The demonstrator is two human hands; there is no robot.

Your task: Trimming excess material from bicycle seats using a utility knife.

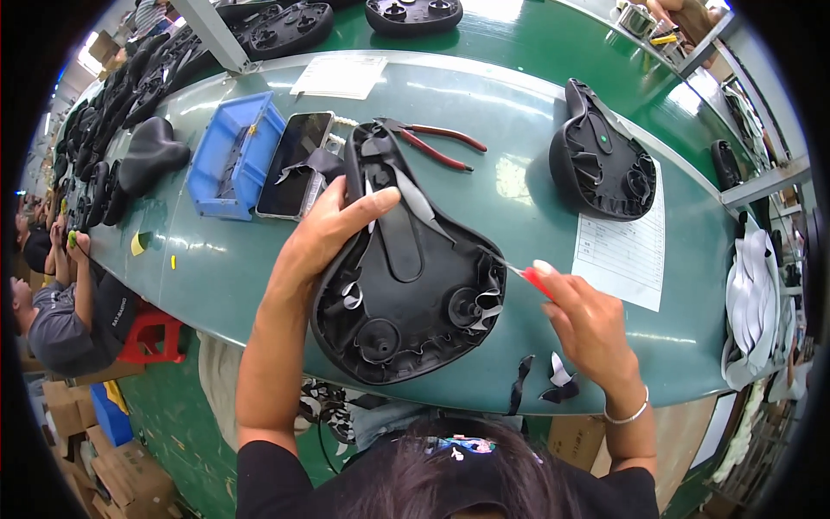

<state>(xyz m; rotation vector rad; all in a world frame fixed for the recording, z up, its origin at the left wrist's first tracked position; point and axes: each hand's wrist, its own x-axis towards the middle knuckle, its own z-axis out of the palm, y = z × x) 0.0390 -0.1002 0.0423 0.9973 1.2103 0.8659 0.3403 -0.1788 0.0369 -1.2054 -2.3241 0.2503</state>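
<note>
A black bicycle saddle (402, 324) is tilted up over the table's front part, underside facing me, its narrow nose pointing away. My left hand (333, 225) grips it near the nose, the thumb laid over the inner side. Pale and black cover flaps stick up along its rim. My right hand (590, 324) is closed round a red-handled tool (534, 278) with a thin metal blade. The blade's tip meets the saddle's right rim; its exact shape is too small to tell. Beyond the nose lie red-handled cutting pliers (441, 143), jaws toward the saddle.
Another saddle (598, 160) rests underside up on a printed sheet (624, 264) at right. A blue bin (206, 206) and a phone (294, 138) stand at left. Cover scraps (558, 385) lie by the front edge. Saddles are heaped far left, where a person (65, 324) sits.
</note>
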